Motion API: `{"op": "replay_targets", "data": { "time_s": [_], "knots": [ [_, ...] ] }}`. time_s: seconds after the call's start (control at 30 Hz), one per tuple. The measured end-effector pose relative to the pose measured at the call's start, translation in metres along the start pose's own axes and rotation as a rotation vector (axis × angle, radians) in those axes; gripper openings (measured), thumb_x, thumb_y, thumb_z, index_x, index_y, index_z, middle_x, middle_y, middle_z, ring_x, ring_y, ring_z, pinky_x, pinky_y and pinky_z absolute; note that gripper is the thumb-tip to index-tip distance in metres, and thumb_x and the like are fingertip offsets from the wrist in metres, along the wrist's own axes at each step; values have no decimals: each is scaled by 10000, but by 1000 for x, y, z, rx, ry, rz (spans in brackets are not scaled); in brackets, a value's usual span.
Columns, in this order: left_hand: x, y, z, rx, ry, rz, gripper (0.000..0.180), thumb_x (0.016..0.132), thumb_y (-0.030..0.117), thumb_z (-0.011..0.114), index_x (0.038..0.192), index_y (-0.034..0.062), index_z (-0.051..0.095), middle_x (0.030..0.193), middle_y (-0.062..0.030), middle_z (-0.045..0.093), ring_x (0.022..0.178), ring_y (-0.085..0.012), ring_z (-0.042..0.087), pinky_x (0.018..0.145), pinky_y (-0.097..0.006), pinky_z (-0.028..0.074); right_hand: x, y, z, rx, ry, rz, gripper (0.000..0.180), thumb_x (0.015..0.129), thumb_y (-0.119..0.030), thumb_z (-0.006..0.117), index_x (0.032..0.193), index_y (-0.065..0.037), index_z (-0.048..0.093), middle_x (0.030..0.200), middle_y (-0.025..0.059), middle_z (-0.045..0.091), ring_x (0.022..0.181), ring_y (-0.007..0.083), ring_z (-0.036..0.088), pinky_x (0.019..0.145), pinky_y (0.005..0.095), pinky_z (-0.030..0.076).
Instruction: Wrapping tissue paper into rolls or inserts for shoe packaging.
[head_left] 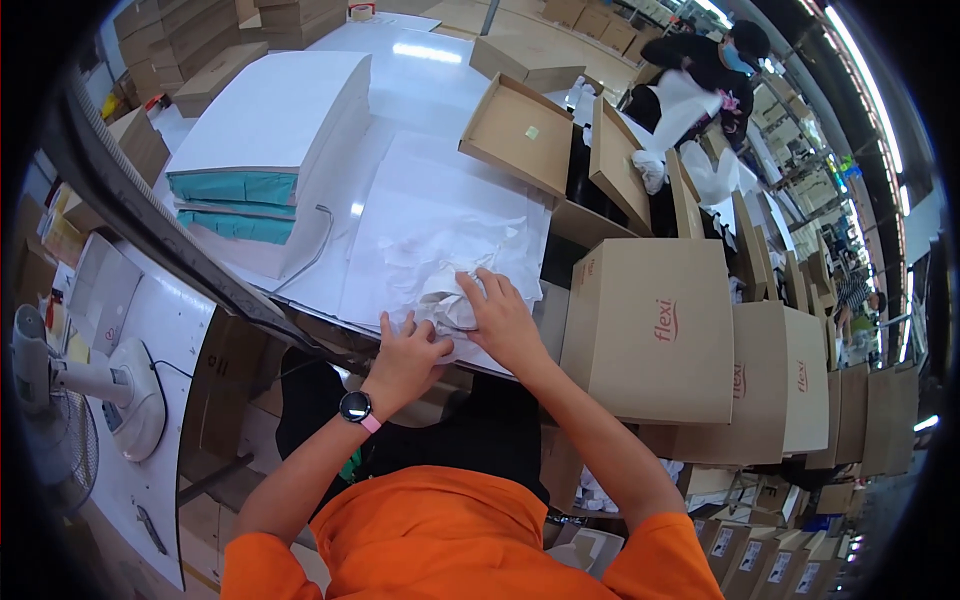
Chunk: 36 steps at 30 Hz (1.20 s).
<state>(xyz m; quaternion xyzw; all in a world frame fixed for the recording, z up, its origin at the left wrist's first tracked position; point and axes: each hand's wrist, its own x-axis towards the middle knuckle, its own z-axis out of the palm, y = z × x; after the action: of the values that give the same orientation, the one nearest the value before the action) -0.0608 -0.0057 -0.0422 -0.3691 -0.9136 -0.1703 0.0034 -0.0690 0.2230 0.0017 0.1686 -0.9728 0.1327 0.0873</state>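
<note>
A crumpled bundle of thin white paper lies near the front edge of the table. My right hand is closed over its right side, fingertips pressing into the paper. Beside the bundle's near left edge is my left hand, its fingers spread and slightly bent over the sheet edges. Flat white sheets are layered under and behind the bundle, the top ones torn or wrinkled. Whether anything is wrapped inside the bundle, I cannot tell.
A tall stack of white paper with teal bands stands at the back left. Open cardboard boxes crowd the right side. A dark bar crosses on the left, near a white fan. A co-worker handles white paper farther off.
</note>
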Motion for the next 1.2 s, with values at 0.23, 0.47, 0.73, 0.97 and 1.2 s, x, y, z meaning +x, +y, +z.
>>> {"op": "replay_targets", "data": {
  "time_s": [0.23, 0.47, 0.73, 0.97, 1.2],
  "knots": [
    [-1, -1, -2, -52, 47, 7, 195, 1033, 375, 775, 1120, 207, 820, 1252, -99, 718, 1379, -495, 644, 1164, -831, 362, -5, 7, -14, 28, 57, -162, 681, 801, 56, 786, 1448, -123, 677, 1554, 182, 572, 1454, 445, 535, 1190, 500, 503],
    [8, -1, -7, -81, -12, -47, 254, 1077, 408, 723, 1067, 176, 826, 1243, -63, 748, 1366, -443, 656, 1129, -808, 397, -14, 11, -22, -19, 27, -68, 750, 781, 108, 716, 1486, -143, 670, 1595, 189, 555, 1492, 465, 482, 1277, 555, 389],
    [24, 10, -29, 21, 320, 170, 173, 983, 268, 792, 922, 107, 774, 1500, -124, 636, 1520, -360, 528, 1247, -720, 379, -18, 17, -18, 134, -168, -15, 895, 804, -162, 749, 1670, -184, 523, 1703, 196, 456, 1600, 488, 380, 1334, 667, 254],
    [39, -4, -15, -202, 95, 302, 160, 1056, 152, 706, 1087, -5, 706, 1709, -135, 527, 1496, -378, 578, 1274, -573, 441, -62, -20, 0, -90, 220, 208, 964, 804, -177, 814, 1692, -104, 448, 1719, 219, 402, 1612, 524, 339, 1343, 649, 218],
    [56, -7, -11, -431, 38, 130, 236, 1149, 191, 597, 1220, -11, 696, 1526, -152, 692, 1423, -396, 641, 1213, -571, 499, -106, -47, 62, -18, 514, 536, 641, 820, -204, 923, 1346, -68, 581, 1355, 176, 579, 1307, 414, 556, 1122, 559, 416]
  ]
}}
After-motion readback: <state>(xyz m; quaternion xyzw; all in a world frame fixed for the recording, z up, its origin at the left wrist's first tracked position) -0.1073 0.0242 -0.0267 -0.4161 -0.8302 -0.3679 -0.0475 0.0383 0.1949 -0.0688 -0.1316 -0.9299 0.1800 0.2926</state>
